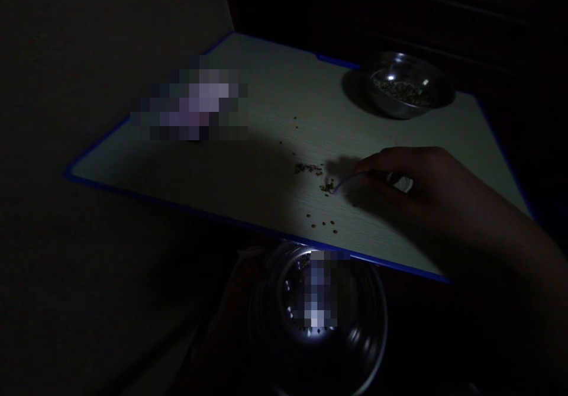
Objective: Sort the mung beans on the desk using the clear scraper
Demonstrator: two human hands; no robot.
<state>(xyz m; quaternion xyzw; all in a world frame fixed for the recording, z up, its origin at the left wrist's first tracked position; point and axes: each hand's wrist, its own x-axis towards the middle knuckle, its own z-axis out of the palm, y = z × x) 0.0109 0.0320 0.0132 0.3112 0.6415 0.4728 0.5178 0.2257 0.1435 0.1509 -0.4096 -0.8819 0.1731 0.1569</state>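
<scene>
My right hand (pixel 399 174) is closed around a thin, curved, pale-edged piece (pixel 348 180), whose exact kind I cannot make out. Its tip touches the tabletop at a small cluster of brownish seeds (pixel 327 188). Another little heap of seeds (pixel 307 168) lies just beyond, and a few single seeds (pixel 323 224) are scattered nearer the front edge. Below that edge is a shiny metal bowl (pixel 377 337) with some seeds in its bottom. Very dim at the bowl's left rim, my left hand (pixel 248 269) grips it, its fingers mostly lost in shadow.
The pale table (pixel 266 82) has a blue edging. A second metal bowl (pixel 399 110), holding many seeds, stands at the back right. A blurred-out pinkish-white object (pixel 195 106) is at the left. A wall (pixel 110 29) borders the left side. The room is very dark.
</scene>
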